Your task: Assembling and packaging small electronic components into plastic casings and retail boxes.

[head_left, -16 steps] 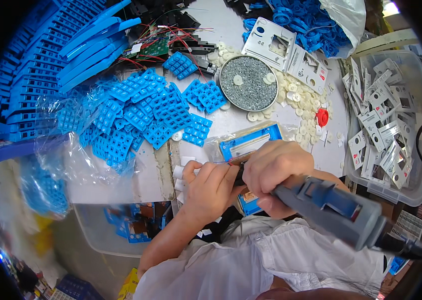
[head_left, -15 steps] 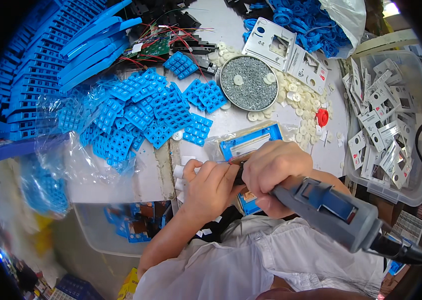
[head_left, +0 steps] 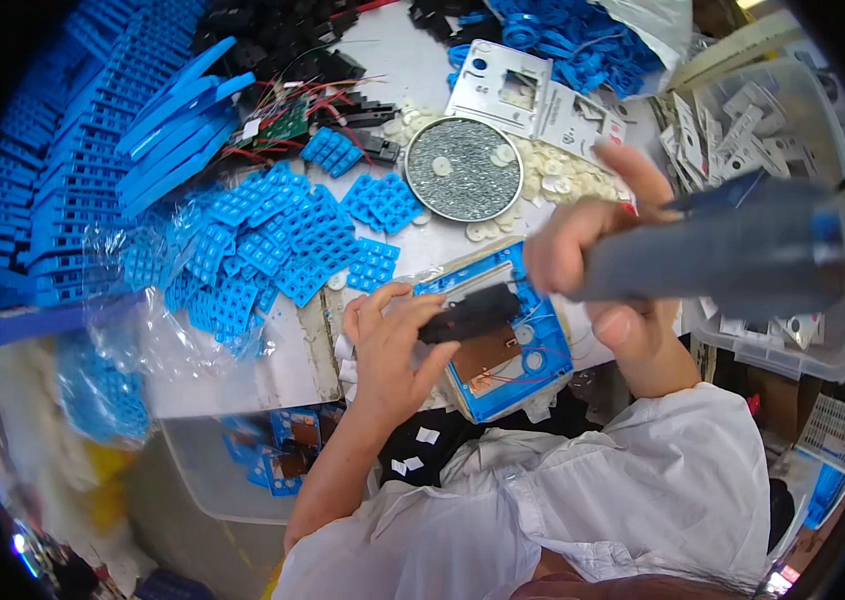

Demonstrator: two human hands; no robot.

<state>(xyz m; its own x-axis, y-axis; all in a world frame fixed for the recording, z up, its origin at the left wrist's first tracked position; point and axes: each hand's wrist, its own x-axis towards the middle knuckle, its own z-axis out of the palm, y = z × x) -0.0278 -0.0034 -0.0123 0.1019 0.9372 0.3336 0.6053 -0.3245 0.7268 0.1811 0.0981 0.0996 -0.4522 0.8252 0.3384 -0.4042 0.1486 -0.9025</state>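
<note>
Between the fingers and thumb of my left hand [head_left: 388, 350] is a black plastic block [head_left: 478, 314], held above an open blue plastic housing [head_left: 545, 372]. Inside the housing, a brown circuit board, round pale pieces and thin red wires show. To the right and higher up, my right hand [head_left: 633, 270] grips a grey electric screwdriver [head_left: 718, 255]. Motion blurs the tool, its tip is not visible, and my index finger stands off from it. A round tin [head_left: 465, 205] of small metal screws, with several white discs on top, lies beyond the housing.
Blue keypads [head_left: 288, 235] are heaped at the left, beside stacked blue casings [head_left: 78, 150]. White discs [head_left: 568, 170] and silver plates [head_left: 498, 85] lie behind the tin. At the right stands a clear bin [head_left: 828, 130] of printed plates; another clear bin [head_left: 188, 470] sits lower left.
My right hand has lifted the screwdriver up and right, away from the housing. My left hand has shifted slightly left, and the black block and housing interior now show.
</note>
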